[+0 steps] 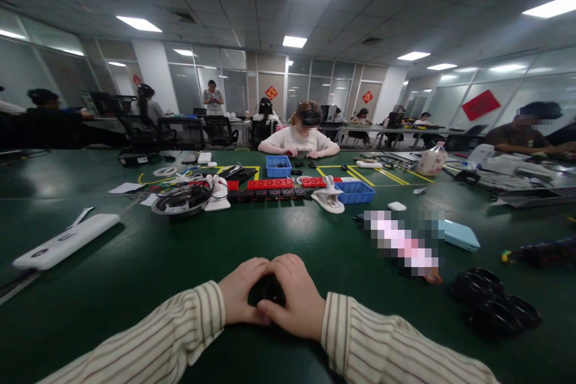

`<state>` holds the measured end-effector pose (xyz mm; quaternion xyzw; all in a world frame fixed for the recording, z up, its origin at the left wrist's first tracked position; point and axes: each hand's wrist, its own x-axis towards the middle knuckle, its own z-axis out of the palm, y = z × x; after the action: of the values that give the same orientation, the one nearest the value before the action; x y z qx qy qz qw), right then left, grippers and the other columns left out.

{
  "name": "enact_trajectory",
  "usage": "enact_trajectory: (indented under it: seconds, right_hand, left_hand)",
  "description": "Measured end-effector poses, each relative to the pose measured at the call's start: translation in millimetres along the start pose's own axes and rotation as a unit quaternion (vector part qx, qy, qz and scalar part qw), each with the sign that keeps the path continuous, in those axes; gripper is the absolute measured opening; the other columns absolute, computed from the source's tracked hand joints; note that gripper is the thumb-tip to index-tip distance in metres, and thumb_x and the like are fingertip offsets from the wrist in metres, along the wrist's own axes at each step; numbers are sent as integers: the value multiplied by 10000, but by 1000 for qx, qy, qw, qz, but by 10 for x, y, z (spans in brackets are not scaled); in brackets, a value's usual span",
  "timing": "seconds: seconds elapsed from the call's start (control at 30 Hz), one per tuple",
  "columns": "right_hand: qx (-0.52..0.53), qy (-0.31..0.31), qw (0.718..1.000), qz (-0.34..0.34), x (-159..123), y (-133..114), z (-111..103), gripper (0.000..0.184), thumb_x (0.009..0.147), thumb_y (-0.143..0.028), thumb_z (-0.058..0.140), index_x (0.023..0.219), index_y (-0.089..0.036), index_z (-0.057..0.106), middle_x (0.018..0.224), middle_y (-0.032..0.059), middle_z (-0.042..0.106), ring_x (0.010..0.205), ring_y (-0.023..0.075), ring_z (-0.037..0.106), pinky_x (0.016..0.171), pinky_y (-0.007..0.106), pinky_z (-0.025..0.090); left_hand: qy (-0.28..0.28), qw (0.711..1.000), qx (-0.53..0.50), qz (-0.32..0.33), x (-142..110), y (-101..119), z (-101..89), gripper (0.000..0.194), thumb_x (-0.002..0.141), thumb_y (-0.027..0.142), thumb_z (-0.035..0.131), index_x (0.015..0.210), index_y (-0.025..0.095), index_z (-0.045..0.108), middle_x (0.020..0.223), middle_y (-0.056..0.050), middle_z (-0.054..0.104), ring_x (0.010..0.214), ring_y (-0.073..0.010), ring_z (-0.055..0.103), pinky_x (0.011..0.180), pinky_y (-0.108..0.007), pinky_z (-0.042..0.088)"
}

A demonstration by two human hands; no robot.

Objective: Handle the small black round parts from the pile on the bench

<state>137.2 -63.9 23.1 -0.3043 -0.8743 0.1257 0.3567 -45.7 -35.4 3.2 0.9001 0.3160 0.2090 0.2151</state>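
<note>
Both hands meet low in the middle of the head view, cupped around a small dark, glossy object [271, 291] just above or on the green table [180, 252]. My left hand [240, 291] curls round its left side, and my right hand [297, 297] covers its top and right side. The fingertips overlap or touch at the far side, and the thumbs come together at the near side. Most of the object is hidden by the fingers, so its kind does not show.
Left lies a white power strip [67, 241]. Farther off are a round tray of dark parts [180, 198], red blocks [270, 184], a blue bin [355, 192] and a white clamp [329, 197]. Right are a light-blue case [459, 235] and black round cups [495, 303]. A person [299, 135] sits opposite.
</note>
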Motion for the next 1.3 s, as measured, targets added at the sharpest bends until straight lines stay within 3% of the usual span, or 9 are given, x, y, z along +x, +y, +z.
enact_trajectory:
  seconds: [0.13,0.33,0.43,0.6,0.77,0.9,1.0,1.13,1.3]
  right_hand:
    - [-44,-9,996,74,6,44,42,325,712,-443,613,835,-171,482,827,25,503,783,178,436,744,335,348]
    - [-57,-43,996,55,19,20,20,252,707,-376,634,781,-178,497,793,10,501,782,172,437,734,324,341]
    - [-29,-40,999,19,19,-1,-6,147,705,-252,567,828,-178,534,832,28,538,807,177,457,752,335,353]
    - [16,-45,993,-109,11,14,19,204,652,-134,442,803,-202,562,841,12,630,866,169,500,852,357,343]
    - [26,-17,985,-172,6,21,27,191,678,-150,423,781,-219,569,864,-19,662,939,161,516,976,368,269]
    - [31,7,991,-129,6,-6,-13,293,694,-227,448,970,-193,538,986,46,612,969,198,493,920,388,322]
    - [8,24,998,-50,2,-9,-9,312,724,-381,511,949,-165,506,951,77,558,893,212,475,825,382,365]
    - [-53,-3,998,43,-4,10,31,334,679,-452,622,807,-177,482,822,28,509,789,188,445,757,352,354]
    - [-65,-34,996,42,2,9,39,205,706,-336,608,786,-183,497,782,10,510,778,175,446,752,334,340]
  left_hand:
    - [8,999,35,-33,-7,42,0,704,519,567,751,1044,148,539,1022,-96,520,934,-287,487,872,-450,393]
    - [-1,998,49,-38,10,87,18,455,549,399,773,907,174,603,930,-51,531,867,-242,505,797,-375,433]
    - [-10,999,36,-20,17,76,-2,397,566,333,748,915,194,619,937,-39,529,876,-232,505,807,-354,431]
    - [-28,998,43,28,21,15,-19,216,542,248,740,724,199,634,959,-17,525,922,-233,497,853,-348,408]
    - [-23,997,52,44,23,-4,19,280,532,272,732,789,207,644,991,-29,540,964,-255,491,908,-383,385]
    - [-7,998,61,-3,13,47,12,601,545,365,737,1089,200,544,1071,-66,537,1009,-288,485,1016,-547,219]
    - [1,997,78,-19,4,88,-10,584,570,459,705,1062,205,521,1076,-69,533,1022,-289,486,1022,-621,79]
    - [26,995,94,-28,-2,124,-8,537,531,515,714,905,176,531,962,-55,539,933,-262,518,1021,-618,83]
    - [14,996,86,-29,8,124,2,396,542,383,742,851,197,579,903,-22,540,903,-230,523,1035,-545,162]
